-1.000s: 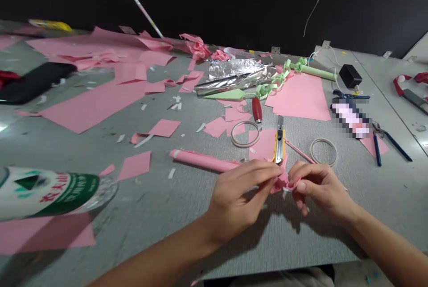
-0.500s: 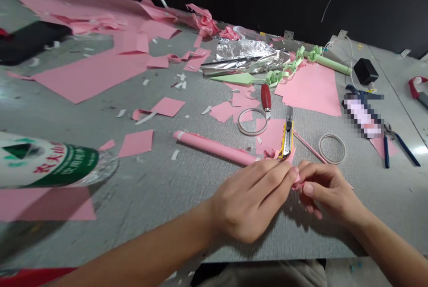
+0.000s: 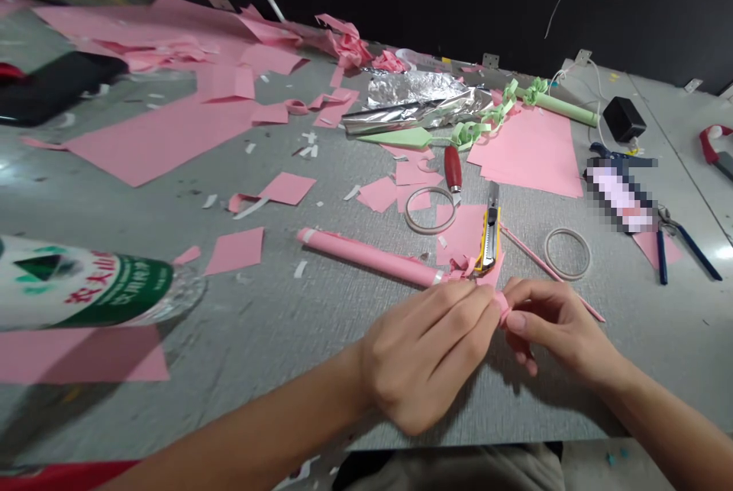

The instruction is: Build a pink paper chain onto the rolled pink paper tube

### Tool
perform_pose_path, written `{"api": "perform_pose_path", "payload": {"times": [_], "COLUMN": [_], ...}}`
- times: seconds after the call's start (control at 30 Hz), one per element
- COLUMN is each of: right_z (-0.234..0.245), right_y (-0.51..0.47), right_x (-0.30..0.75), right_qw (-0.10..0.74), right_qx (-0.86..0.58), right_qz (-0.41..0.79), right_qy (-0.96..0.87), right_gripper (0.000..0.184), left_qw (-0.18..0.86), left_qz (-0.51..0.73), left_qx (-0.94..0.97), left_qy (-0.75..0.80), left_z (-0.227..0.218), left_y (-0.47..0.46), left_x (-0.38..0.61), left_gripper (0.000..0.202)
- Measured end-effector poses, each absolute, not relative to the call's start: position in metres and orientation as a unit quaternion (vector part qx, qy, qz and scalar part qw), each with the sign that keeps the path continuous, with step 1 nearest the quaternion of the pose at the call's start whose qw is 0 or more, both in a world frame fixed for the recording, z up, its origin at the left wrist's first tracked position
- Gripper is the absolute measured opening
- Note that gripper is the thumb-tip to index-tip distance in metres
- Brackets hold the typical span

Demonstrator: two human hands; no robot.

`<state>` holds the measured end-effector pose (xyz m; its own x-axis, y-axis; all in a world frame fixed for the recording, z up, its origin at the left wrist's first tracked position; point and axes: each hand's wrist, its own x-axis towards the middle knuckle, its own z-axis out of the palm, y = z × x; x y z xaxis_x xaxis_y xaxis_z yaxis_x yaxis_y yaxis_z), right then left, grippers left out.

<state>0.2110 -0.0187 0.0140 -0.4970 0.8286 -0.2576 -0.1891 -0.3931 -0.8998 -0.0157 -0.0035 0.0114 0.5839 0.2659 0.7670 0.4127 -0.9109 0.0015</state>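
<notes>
Near the table's front edge, my left hand (image 3: 429, 353) and my right hand (image 3: 555, 327) meet around a small piece of pink paper (image 3: 502, 308). My left fingers are closed on its left side and cover much of it. The thumb and forefinger of my right hand pinch its right edge. Just beyond my hands lies a yellow utility knife (image 3: 490, 235) with its blade pointing away. A rolled pink paper tube (image 3: 366, 258) rests to the left, its near end close to my left fingers. Behind my right hand lies a thin pink stick (image 3: 535, 258).
Two tape rings (image 3: 566, 254) and a red-handled cutter (image 3: 452, 170) lie beyond my hands. Pliers (image 3: 679, 239) and a blurred-out phone (image 3: 621, 193) are at right. A large bottle (image 3: 85, 281) lies at left. Crumpled foil (image 3: 424, 105) and pink sheets (image 3: 166, 121) are farther back.
My fingers have shifted slightly on the pink paper, and more of it shows between them. The whole view has tilted a little; the things on the table stay where they were.
</notes>
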Motion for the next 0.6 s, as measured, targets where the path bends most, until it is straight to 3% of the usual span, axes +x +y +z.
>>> {"api": "perform_pose_path", "payload": {"times": [0.23, 0.6], "right_z": [0.019, 0.023], "right_y": [-0.019, -0.018], "right_x": [0.207, 0.2], "right_qw": [0.326, 0.359], "right_qx": [-0.395, -0.402], "right_qz": [0.729, 0.678], "right_qy": [-0.454, -0.5], "right_gripper": [0.035, 0.04], "left_qw": [0.182, 0.162], "left_qz": [-0.446, -0.384], "left_qx": [-0.866, -0.893], "left_qy": [-0.136, -0.172], "left_z": [0.0, 0.015], "left_y": [0.004, -0.005], "left_x": [-0.016, -0.014], "left_gripper": [0.028, 0.025]}}
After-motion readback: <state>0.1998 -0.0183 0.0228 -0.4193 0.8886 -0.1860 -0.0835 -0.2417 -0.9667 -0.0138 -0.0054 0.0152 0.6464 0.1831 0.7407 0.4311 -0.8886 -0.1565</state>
